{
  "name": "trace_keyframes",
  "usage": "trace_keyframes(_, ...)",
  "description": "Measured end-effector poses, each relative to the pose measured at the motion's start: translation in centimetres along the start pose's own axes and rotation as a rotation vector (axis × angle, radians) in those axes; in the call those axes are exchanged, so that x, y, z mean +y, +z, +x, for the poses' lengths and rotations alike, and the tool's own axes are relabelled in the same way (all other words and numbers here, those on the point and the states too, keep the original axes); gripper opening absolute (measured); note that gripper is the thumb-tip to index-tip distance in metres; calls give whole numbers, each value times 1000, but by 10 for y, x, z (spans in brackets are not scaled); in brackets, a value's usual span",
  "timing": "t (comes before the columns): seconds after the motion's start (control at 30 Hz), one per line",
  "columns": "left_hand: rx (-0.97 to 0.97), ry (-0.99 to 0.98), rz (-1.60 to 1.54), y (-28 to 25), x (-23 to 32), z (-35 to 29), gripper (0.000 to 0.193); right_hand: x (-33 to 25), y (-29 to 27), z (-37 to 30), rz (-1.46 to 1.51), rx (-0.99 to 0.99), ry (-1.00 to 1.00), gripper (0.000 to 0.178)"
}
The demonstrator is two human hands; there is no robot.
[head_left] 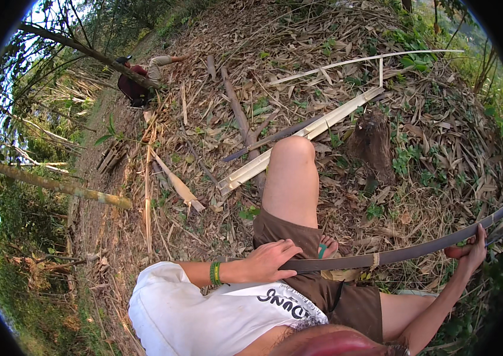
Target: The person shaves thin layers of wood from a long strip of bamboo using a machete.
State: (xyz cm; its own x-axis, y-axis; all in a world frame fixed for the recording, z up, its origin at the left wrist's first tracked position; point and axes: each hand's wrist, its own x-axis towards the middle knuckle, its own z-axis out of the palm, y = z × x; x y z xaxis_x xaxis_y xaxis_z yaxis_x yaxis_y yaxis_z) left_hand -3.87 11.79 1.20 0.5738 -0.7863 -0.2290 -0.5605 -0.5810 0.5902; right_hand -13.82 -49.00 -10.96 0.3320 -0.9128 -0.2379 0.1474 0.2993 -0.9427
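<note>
A long, dark grey-brown bamboo strip [346,262] with a pale ring at its node runs across my lap and curves up to the right. My left hand [268,260] is over its left end on my thigh, fingers on one side and thumb on the other. At the far right, my right hand [472,252] has its fingers closed around the strip near its other end. A second dark strip end [500,230] shows beside that hand; whether the two are joined is unclear. Something reddish-brown at my right fingers is too small to make out.
Pale split bamboo [322,124] lies beyond my knee, with a thin pale strip [334,64] farther off. A stump [371,142] stands to its right. Left are a pointed bamboo piece [174,181], a log [236,110] and a low branch [50,180]. Another person [134,86] crouches far left.
</note>
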Motion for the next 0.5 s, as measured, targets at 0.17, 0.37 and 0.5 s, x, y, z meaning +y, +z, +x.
trace_keyframes(0.17, 4, 15, 71, 4, -10, -10, 51, 1, -1, 4, 19, 34, 42, 16)
trace_keyframes(0.37, 25, 74, 148, 18, -17, -7, 41, -5, 13, -6, 60, -30, 71, 19)
trace_keyframes(0.5, 62, 78, 196, 27, -19, -6, 38, 2, 0, 11, 56, -29, 73, 27)
